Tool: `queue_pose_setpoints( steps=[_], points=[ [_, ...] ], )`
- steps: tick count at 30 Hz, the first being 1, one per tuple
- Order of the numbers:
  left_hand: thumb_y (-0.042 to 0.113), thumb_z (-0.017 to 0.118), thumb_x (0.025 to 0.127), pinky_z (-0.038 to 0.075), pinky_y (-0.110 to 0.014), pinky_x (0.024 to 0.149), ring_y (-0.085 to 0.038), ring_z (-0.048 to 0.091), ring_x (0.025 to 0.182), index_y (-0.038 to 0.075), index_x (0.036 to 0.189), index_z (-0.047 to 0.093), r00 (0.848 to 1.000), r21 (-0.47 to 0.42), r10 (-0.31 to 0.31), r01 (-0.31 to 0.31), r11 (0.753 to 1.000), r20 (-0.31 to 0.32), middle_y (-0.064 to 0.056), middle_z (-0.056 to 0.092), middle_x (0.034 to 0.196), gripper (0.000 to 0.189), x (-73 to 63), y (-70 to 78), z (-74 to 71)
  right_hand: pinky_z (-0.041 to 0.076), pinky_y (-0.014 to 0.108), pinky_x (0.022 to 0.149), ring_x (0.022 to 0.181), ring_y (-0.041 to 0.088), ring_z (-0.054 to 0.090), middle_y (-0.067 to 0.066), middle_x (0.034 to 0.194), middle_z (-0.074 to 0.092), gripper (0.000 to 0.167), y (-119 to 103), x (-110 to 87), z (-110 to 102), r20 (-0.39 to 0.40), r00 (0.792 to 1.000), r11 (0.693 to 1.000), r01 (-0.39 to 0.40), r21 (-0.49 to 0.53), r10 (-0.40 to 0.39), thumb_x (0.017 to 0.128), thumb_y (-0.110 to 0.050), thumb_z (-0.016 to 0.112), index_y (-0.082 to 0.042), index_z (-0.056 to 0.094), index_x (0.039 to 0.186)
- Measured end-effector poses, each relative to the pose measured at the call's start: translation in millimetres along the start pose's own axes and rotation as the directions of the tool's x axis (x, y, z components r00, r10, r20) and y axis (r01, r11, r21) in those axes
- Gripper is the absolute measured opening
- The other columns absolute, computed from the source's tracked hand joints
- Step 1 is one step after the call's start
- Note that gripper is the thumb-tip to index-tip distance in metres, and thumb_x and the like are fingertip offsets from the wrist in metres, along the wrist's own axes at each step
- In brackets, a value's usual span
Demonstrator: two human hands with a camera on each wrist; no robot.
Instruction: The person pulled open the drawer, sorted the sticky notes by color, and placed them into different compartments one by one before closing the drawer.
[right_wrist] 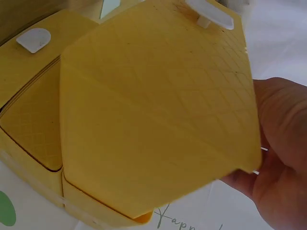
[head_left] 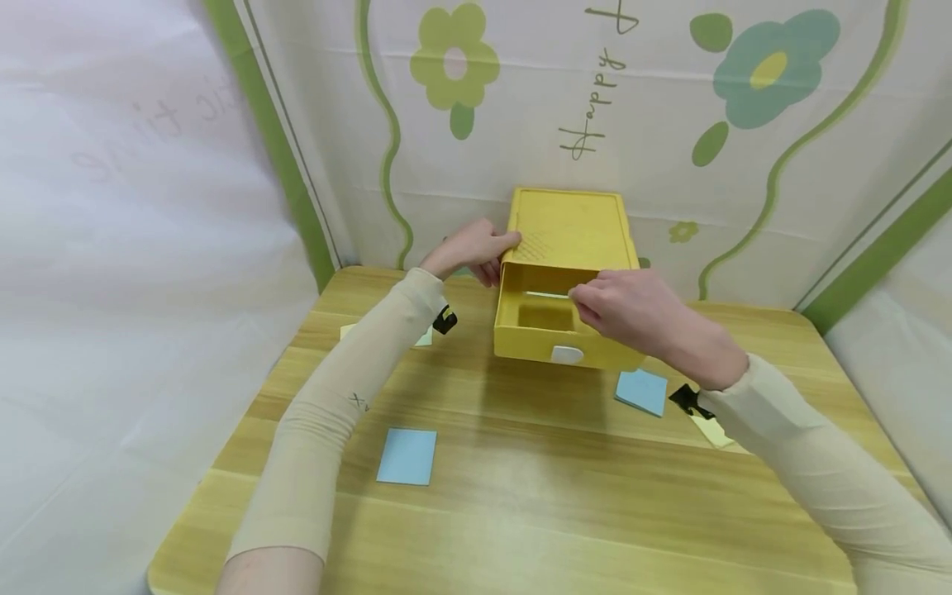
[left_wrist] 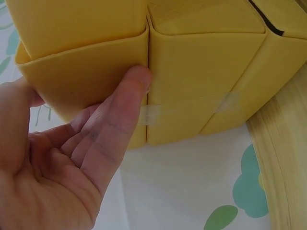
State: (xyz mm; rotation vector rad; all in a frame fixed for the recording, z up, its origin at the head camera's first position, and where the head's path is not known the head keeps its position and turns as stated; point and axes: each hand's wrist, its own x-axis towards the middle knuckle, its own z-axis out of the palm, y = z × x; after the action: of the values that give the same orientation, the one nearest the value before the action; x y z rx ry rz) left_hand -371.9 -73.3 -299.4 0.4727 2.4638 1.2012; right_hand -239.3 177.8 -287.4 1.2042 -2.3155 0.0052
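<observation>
A yellow drawer cabinet (head_left: 573, 216) stands at the back of the table, with its top drawer (head_left: 521, 339) pulled out toward me. A white handle (head_left: 567, 354) sits on the drawer's front. My left hand (head_left: 479, 250) rests at the cabinet's left side, thumb on the top edge. In the left wrist view its fairly straight fingers (left_wrist: 108, 129) lie against the side wall, where clear tape (left_wrist: 192, 108) crosses the stacked sections. With my right hand (head_left: 635, 314) I grip the drawer's right wall; in the right wrist view, the drawer's underside (right_wrist: 158, 105) hides part of the fingers.
One blue paper square (head_left: 406, 456) lies at the table's left front, another (head_left: 641, 392) right of the drawer. A pale yellow paper (head_left: 712, 431) is partly under the right wrist, and pale papers (head_left: 424, 337) lie by the left forearm. A printed curtain (head_left: 513, 107) hangs behind the cabinet.
</observation>
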Motion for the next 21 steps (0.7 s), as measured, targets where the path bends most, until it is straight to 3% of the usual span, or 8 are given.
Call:
queue_pose_setpoints(
  steps=[8, 14, 18, 21],
  points=[
    [0.044, 0.047, 0.097, 0.061, -0.045, 0.066, -0.041, 0.072, 0.076, -0.002, 0.072, 0.063, 1.000, -0.002, 0.005, -0.005, 1.000, -0.008, -0.024, 0.072, 0.077, 0.055, 0.1, -1.1, 0.4, 0.021, 0.022, 0.045, 0.050, 0.011, 0.039, -0.003, 0.054, 0.045, 0.025, -1, 8.0, 9, 0.031, 0.999, 0.999, 0.035, 0.005, -0.036, 0.084, 0.001, 0.064, -0.013, 0.052, 0.067],
    [0.045, 0.047, 0.097, 0.061, -0.045, 0.067, -0.040, 0.072, 0.074, -0.002, 0.073, 0.064, 1.000, 0.002, 0.001, -0.001, 1.000, -0.007, -0.027, 0.072, 0.081, 0.055, 0.0, 0.4, -0.1, 0.035, 0.025, 0.047, 0.054, 0.010, 0.044, -0.003, 0.064, 0.060, 0.012, 5, 13.0, 10, 0.133, 0.991, 0.989, 0.010, 0.147, -0.030, 0.085, -0.003, 0.068, -0.012, 0.068, 0.078],
    [0.043, 0.047, 0.097, 0.061, -0.046, 0.068, -0.046, 0.071, 0.082, -0.003, 0.072, 0.063, 1.000, -0.013, -0.002, 0.002, 1.000, -0.003, -0.032, 0.070, 0.087, 0.054, -1.5, 1.3, -0.5, 0.049, 0.029, 0.055, 0.060, 0.009, 0.056, -0.003, 0.073, 0.070, 0.006, 9, 16.8, 11, 0.203, 0.978, 0.972, 0.001, 0.237, -0.051, 0.086, -0.007, 0.071, -0.011, 0.074, 0.084],
    [0.043, 0.048, 0.097, 0.061, -0.046, 0.067, -0.044, 0.071, 0.079, -0.003, 0.072, 0.063, 1.000, -0.011, -0.005, 0.005, 1.000, -0.006, -0.030, 0.071, 0.084, 0.054, -2.1, 1.3, 0.0, 0.057, 0.031, 0.064, 0.067, 0.011, 0.067, 0.000, 0.083, 0.076, 0.007, 12, 19.2, 13, 0.248, 0.967, 0.948, -0.021, 0.316, -0.061, 0.086, -0.008, 0.072, -0.010, 0.077, 0.091]
  ],
)
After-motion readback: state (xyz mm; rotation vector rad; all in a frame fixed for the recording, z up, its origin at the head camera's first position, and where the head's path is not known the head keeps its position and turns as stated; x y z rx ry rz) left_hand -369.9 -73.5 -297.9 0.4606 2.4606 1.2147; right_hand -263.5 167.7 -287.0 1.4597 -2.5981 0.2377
